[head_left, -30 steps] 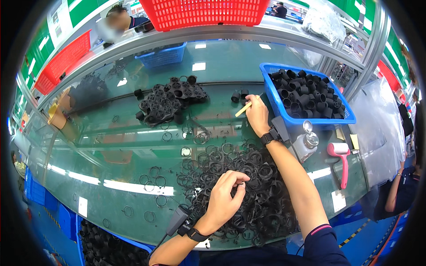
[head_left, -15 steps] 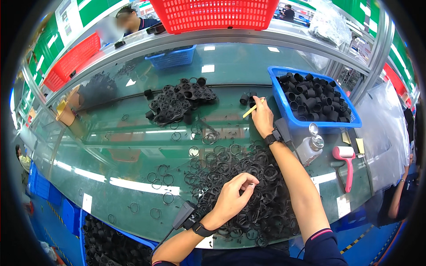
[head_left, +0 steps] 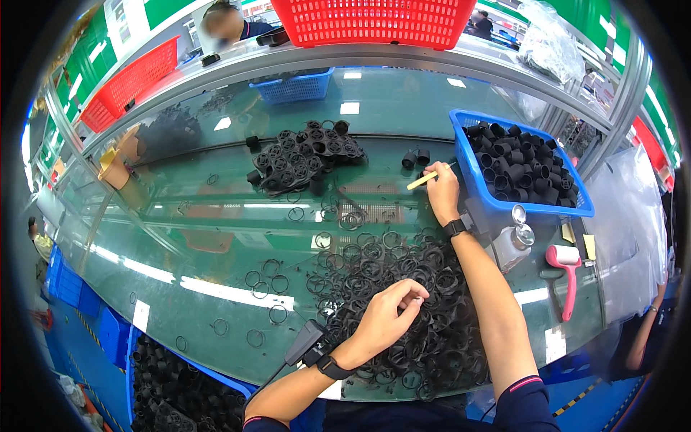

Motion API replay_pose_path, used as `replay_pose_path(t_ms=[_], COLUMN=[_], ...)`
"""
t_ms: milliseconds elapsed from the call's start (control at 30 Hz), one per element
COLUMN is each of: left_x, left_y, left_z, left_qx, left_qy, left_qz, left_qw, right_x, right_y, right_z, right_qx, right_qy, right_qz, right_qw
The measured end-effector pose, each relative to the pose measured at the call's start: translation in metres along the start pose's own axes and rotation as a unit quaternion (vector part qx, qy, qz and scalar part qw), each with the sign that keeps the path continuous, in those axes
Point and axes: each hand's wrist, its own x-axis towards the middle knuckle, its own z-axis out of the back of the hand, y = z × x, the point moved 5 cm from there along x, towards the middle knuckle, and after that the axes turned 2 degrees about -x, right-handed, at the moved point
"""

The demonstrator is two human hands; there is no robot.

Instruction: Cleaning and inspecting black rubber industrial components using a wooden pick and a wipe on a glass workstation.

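My right hand (head_left: 443, 193) is closed round a slim yellow stick-like tool (head_left: 427, 178), beside the blue basket. Two short black cylinders (head_left: 416, 158) stand on the table just beyond its fingers. A dark bit shows next to the fingertips, too hidden to name. My left hand (head_left: 392, 314) hovers over a heap of black rings and scraps (head_left: 439, 338), its fingers curled toward the thumb in a pinch. Whatever it may hold is too small to make out. The blue basket (head_left: 461, 147) on the right is filled with black cylinders (head_left: 515, 162).
A cluster of black parts (head_left: 306, 158) lies at the back. Right of my forearm stand a bottle with a metal top (head_left: 512, 245) and a pink-handled roller (head_left: 567, 277). A red basket (head_left: 374, 25) sits on the rail above; a blue bin (head_left: 180, 389) is low left.
The whole view has shifted slightly, so the table things sit further right. My right hand has drawn back a little from the two cylinders, which now show more fully. My left hand barely moves.
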Motion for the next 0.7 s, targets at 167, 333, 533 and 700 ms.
replay_pose_path(t_ms=[167,333,533,700], left_x=[-0.001,0.006,0.004,0.003], left_y=[0.016,-0.002,-0.018,-0.024], left_z=[0.011,0.028,0.032,0.032], left_qx=[-0.229,-0.413,-0.432,-0.368], left_qy=[-0.065,-0.107,-0.079,-0.038], left_qz=[0.063,0.058,0.052,0.008], left_qw=[0.969,0.903,0.897,0.929], right_x=[-0.02,-0.062,-0.093,-0.097], right_y=[0.081,0.155,0.164,0.136], right_z=[0.013,0.084,0.129,0.139], right_qx=[0.367,0.294,0.21,0.385], right_qy=[0.134,0.205,0.229,0.202], right_qz=[-0.113,0.102,0.262,0.068], right_qw=[0.914,0.928,0.914,0.898])
